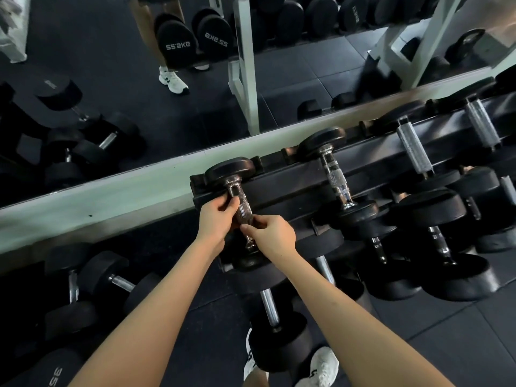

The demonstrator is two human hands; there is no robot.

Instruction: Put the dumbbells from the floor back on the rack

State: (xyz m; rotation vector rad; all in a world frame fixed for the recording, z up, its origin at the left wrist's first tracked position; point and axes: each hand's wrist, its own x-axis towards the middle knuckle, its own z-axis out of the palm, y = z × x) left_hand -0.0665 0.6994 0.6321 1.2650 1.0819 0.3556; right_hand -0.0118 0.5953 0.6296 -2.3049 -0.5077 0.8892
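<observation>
Both hands gripping knurled handle of small dumbbell (242, 210) lying at left end of rack (279, 188): left hand (216, 219) closing around upper handle, right hand (272, 237) pinching lower handle. Near head mostly hiding behind wrists. More dumbbells (92, 286) lying on floor (173, 247) beside rack, some cut off by frame edge.

both hands (243, 227) gripping dumbbell (240, 208) handle — top rack (293, 185) tier, mirror (139, 93) behind
</observation>
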